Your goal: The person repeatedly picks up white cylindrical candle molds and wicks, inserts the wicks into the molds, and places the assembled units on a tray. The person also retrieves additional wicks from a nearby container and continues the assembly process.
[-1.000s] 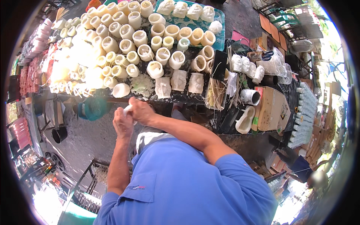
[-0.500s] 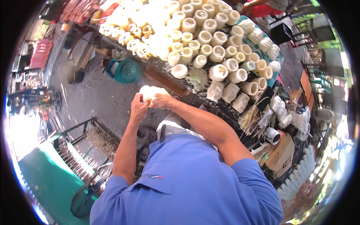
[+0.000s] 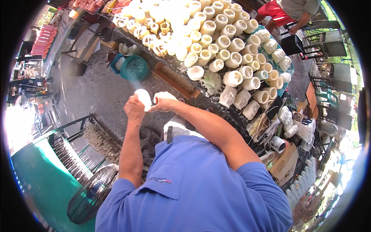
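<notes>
In front of my body, my left hand (image 3: 134, 107) is closed round a white rounded piece (image 3: 143, 98), held up above the floor. Bright light washes out its surface, so details are lost. Just to the right of that piece is my right hand (image 3: 164, 102), its fingers pinched together and pointing at the piece's edge. Whatever sits in that pinch, if anything, is too small to make out. Beyond my right hand, a short pale cylinder (image 3: 195, 72) stands at the near edge of the crowded table.
Many pale hollow cylinders (image 3: 233, 60) cover the table. A teal basin (image 3: 135, 68) stands on the floor by a wooden trough (image 3: 174, 80). At lower left are a fan (image 3: 92, 195) and a rack (image 3: 103, 142). Another person (image 3: 288, 13) is at upper right.
My hands have drawn apart. The left has moved slightly left with the white piece, and the right has come off it to its right side. The whole view has shifted a little.
</notes>
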The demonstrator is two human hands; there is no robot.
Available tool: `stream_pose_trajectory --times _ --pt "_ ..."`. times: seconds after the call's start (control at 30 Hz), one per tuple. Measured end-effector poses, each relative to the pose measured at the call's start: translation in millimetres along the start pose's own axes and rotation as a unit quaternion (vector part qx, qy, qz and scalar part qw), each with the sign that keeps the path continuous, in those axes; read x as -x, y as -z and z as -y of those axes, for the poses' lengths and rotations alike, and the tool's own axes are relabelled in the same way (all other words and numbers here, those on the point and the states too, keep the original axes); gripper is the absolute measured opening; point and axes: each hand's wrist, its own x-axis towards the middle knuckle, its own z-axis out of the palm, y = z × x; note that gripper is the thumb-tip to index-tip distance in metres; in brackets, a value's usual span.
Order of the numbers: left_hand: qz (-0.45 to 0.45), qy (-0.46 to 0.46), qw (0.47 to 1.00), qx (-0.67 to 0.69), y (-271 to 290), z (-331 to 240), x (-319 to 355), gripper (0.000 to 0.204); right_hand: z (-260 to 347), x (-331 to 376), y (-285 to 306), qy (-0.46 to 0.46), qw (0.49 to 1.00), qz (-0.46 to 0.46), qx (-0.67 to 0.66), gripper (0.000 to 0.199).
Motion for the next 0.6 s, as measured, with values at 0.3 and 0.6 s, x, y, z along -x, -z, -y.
stream_pose_trajectory --times 0.3,0.6 --pt "0.032 -0.076 0.996 0.036 124 3 -19 0.011 41 24 20 -0.106 0.843 0.039 -0.525 0.065" --pt "-0.087 -0.431 0.878 0.187 157 -193 18 0.031 -17 145 167 0.097 0.756 -0.289 -0.580 0.047"
